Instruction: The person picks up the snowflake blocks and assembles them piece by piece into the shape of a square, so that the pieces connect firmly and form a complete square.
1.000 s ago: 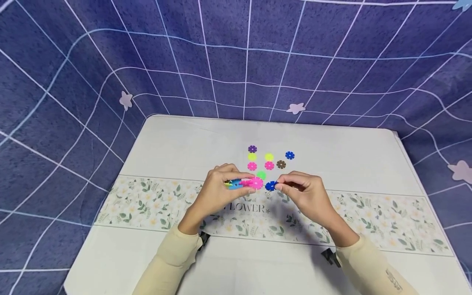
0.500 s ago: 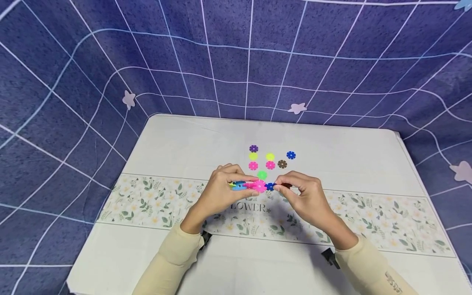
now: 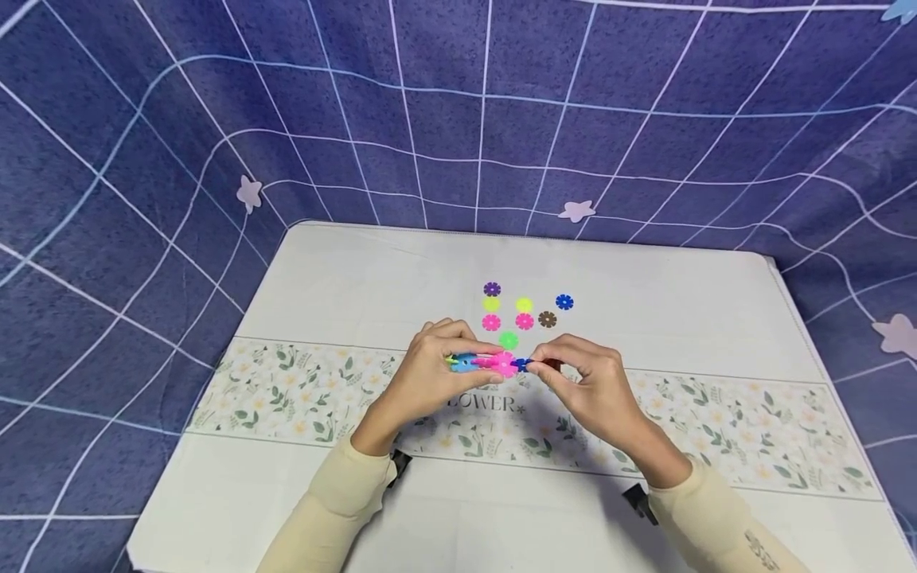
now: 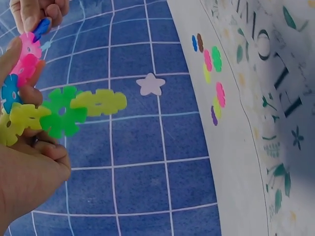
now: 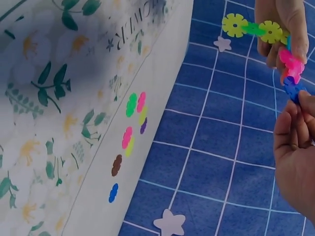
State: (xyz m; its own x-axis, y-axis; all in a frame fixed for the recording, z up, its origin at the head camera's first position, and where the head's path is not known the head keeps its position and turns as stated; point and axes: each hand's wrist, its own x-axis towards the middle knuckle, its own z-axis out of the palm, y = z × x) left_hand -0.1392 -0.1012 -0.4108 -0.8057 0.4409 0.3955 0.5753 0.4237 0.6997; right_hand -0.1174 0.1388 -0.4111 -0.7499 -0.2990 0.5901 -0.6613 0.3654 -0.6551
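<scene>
My left hand [image 3: 444,362] holds a chain of notched plastic discs by its pink end, thumb below and fingers above. In the left wrist view the chain runs through a pink disc [image 4: 30,46], a light blue disc [image 4: 10,93], yellow ones and a green disc [image 4: 63,111] to a yellow disc [image 4: 101,102] at its far end. My right hand [image 3: 591,378] pinches a dark blue disc [image 5: 294,88] between thumb and forefinger. Its edge meets the pink end of the chain, seen nearly edge-on from the head. The right fingertips cover part of the blue disc.
Loose discs lie on the white table mat [image 3: 344,270] beyond the hands: purple [image 3: 492,289], yellow [image 3: 524,305], pink [image 3: 490,322], brown [image 3: 548,319], blue [image 3: 564,302] and green [image 3: 509,340]. A dark blue gridded curtain [image 3: 444,119] stands behind the table.
The right hand has brought the dark blue disc left against the chain's pink end, closing the gap between them. The blue disc has turned from face-on to nearly edge-on.
</scene>
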